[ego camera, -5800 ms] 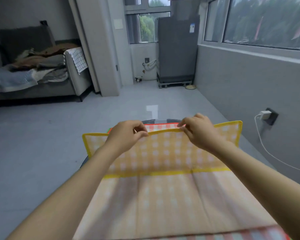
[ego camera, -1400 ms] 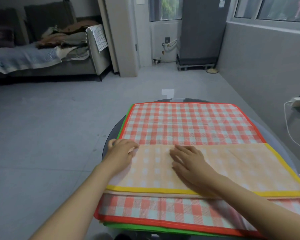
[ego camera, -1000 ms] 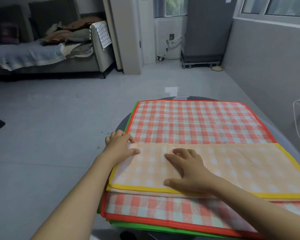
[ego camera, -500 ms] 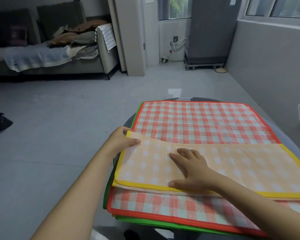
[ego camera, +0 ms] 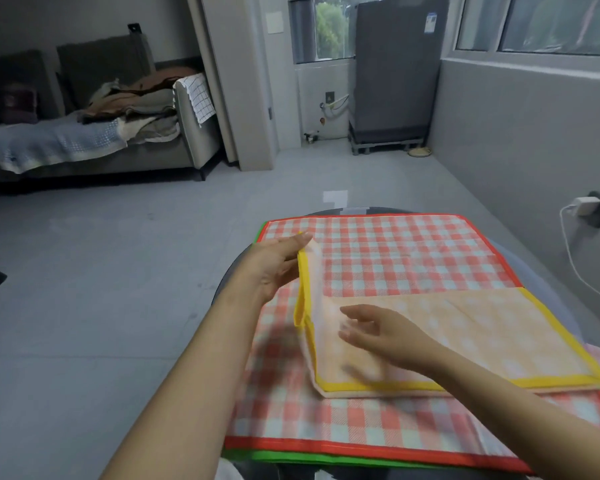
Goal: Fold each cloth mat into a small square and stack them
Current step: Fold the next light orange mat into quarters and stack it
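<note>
A yellow-bordered orange check mat (ego camera: 482, 327), folded into a long strip, lies across a red-bordered check mat (ego camera: 395, 251). A green-bordered mat (ego camera: 326, 457) shows only as an edge under the red one. My left hand (ego camera: 274, 265) holds the strip's left end by its yellow edge. That end stands lifted off the red mat and is turned toward the right. My right hand (ego camera: 374, 332) is over the strip just right of the lifted end. Its fingers are spread and blurred, and they hold nothing.
The mats cover a round dark table (ego camera: 229, 271) whose rim shows at the left. A sofa (ego camera: 84, 147) piled with cloths stands far left. A grey appliance (ego camera: 392, 71) stands by the window. A charger and cable (ego camera: 584, 206) hang on the right wall.
The yellow mat went from being held up at full size to lying as a folded strip. In the last half second my left hand raised its left end, and my right hand lifted off the strip.
</note>
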